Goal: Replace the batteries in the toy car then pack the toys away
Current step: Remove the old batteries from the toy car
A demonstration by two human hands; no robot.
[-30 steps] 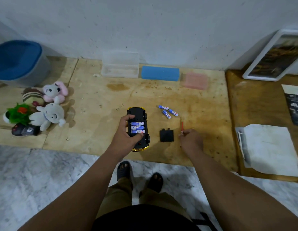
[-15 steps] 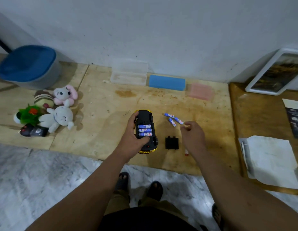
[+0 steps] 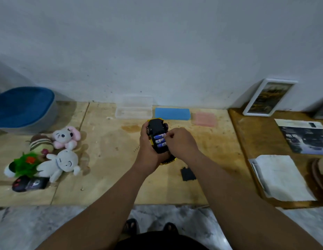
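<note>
Here the left hand [image 3: 148, 152] grips the toy car [image 3: 158, 136], holding it upside down above the plywood table [image 3: 106, 159], black underside up, yellow body just showing at the near and far ends. Battery bay open; three blue batteries [image 3: 160, 140] sit side by side in it. The right hand [image 3: 181, 143] has curled fingers, their tips [image 3: 168, 136] pinching at the right end of the farthest battery. The black battery cover [image 3: 188, 174] lies flat on the table, near and right of the car, well clear of both hands.

Left side of the table: a heap of soft toys, namely a pink plush [image 3: 66, 137], a white plush [image 3: 62, 163], a striped plush [image 3: 41, 145] and a green one [image 3: 24, 165], with a dark remote control [image 3: 30, 183] just near of them. A blue-lidded bin [image 3: 21, 109] stands far left. Along the wall: a clear plastic box [image 3: 133, 109], a blue lid [image 3: 172, 114], a pink lid [image 3: 204, 119]. On the right table, a framed picture [image 3: 267, 97] leans against the wall; papers [image 3: 279, 177] lie nearer.
</note>
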